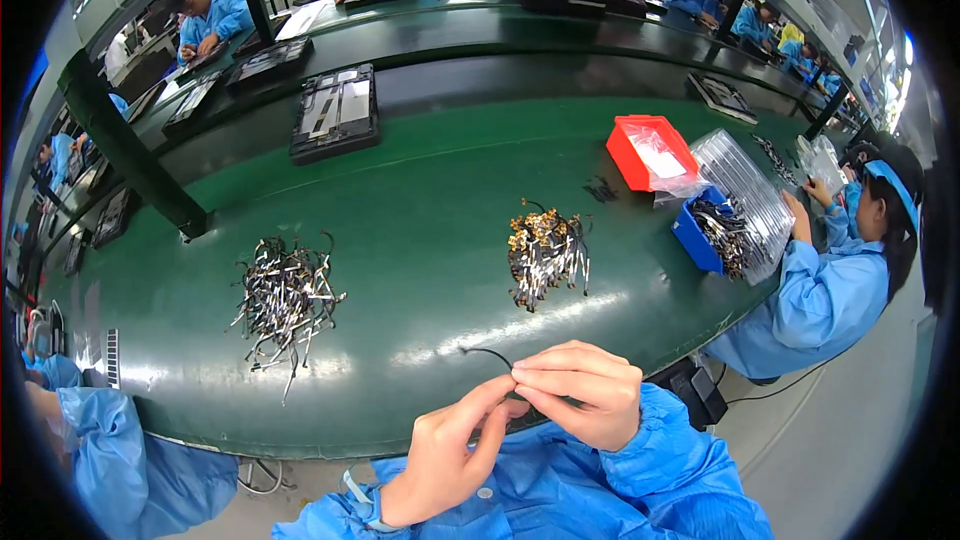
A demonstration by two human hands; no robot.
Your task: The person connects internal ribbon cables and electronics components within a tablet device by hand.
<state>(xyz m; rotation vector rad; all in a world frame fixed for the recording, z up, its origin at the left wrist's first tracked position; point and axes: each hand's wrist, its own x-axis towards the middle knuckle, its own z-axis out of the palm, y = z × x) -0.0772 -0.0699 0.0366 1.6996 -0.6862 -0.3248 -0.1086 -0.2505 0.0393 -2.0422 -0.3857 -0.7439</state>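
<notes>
Close to the table's near edge, my two hands meet fingertip to fingertip. A thin, short black cable (487, 351) curves up and to the left out of their pinch. My right hand (585, 390) grips it between thumb and fingers. My left hand (455, 450) is closed at the same spot, its thumb and forefinger pressed near the cable's lower end, which the fingers hide. Ahead of them lies a pile of short cables (548, 252) with gold and silvery ends. Further left sits another heap of black and silver cables (285, 300).
On the right stand a red bin (625, 162), a blue bin (690, 243) full of cables and a clear plastic tray (770, 202), near a co-worker (815, 290). A black tray (337, 112) lies at the back. A post (130, 145) rises at left; another person's sleeve (120, 455) is lower left.
</notes>
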